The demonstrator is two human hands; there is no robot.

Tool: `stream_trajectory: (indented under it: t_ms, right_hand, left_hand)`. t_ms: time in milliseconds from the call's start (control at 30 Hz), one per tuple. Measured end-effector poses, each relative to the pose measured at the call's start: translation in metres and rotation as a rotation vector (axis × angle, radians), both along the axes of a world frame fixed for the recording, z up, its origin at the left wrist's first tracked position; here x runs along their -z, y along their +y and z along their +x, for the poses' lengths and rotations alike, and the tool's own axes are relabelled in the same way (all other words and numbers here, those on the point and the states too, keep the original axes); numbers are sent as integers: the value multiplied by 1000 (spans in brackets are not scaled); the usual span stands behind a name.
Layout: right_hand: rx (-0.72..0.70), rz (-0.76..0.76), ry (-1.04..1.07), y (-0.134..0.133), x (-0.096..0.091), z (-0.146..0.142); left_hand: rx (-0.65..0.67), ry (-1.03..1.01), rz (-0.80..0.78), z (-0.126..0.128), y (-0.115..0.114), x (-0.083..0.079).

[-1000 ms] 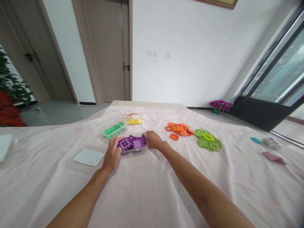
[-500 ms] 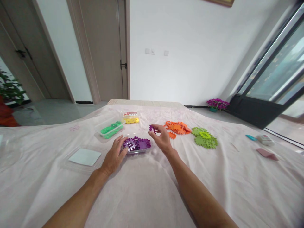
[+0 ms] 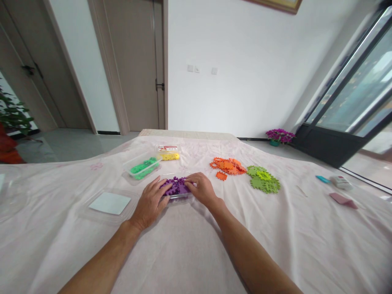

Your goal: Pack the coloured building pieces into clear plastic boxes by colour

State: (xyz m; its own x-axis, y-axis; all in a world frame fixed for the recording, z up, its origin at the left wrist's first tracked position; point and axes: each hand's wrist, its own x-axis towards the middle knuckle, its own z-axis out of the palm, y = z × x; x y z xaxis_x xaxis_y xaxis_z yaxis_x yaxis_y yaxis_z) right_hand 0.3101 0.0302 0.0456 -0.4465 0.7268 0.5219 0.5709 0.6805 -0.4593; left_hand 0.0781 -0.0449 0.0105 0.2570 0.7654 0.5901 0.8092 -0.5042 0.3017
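Observation:
Purple plastic interlocking pieces [image 3: 177,185] with notched edges fill a clear plastic box [image 3: 180,197] in front of me. My left hand [image 3: 152,201] lies over the left end of the box, fingers outstretched on the pieces and thumb by the near rim. At the right end, my right hand [image 3: 200,188] is bent down onto the pieces, its thumb and fingertips closed at a purple piece; the fingers partly hide it. To the left of the box lies a clear lid [image 3: 110,203] with a pale label area.
Green pieces [image 3: 143,168] in a clear box and yellow pieces [image 3: 170,156] in another stand behind. Orange pieces [image 3: 228,165] and lime-green pieces [image 3: 263,179] lie in piles at right. Farther right are a blue item [image 3: 323,179], a whitish object [image 3: 341,182] and a pink cloth [image 3: 343,200].
My right hand has brought a small purple piece down and left onto the box. My left fingers have shifted right over the pieces, covering the windowed piece seen before.

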Motion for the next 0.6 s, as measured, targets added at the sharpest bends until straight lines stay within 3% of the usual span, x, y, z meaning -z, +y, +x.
stream_trajectory:
  t_ms: [200,333,500,600]
  right_hand:
    - [105,-31,-109,-1,-1,-3]
    - [55,-3,-71,-2,4,-3]
    - [58,122,175,-2,19,-1]
    - [86,137,231,-1,25,2]
  left_hand:
    - [6,-10,-15,0,1,2]
    - [-10,-53,-3,0,-1,0]
    - [-242,-19,8,-20,2,-24]
    - [-435,87,-149,-52,3,-43]
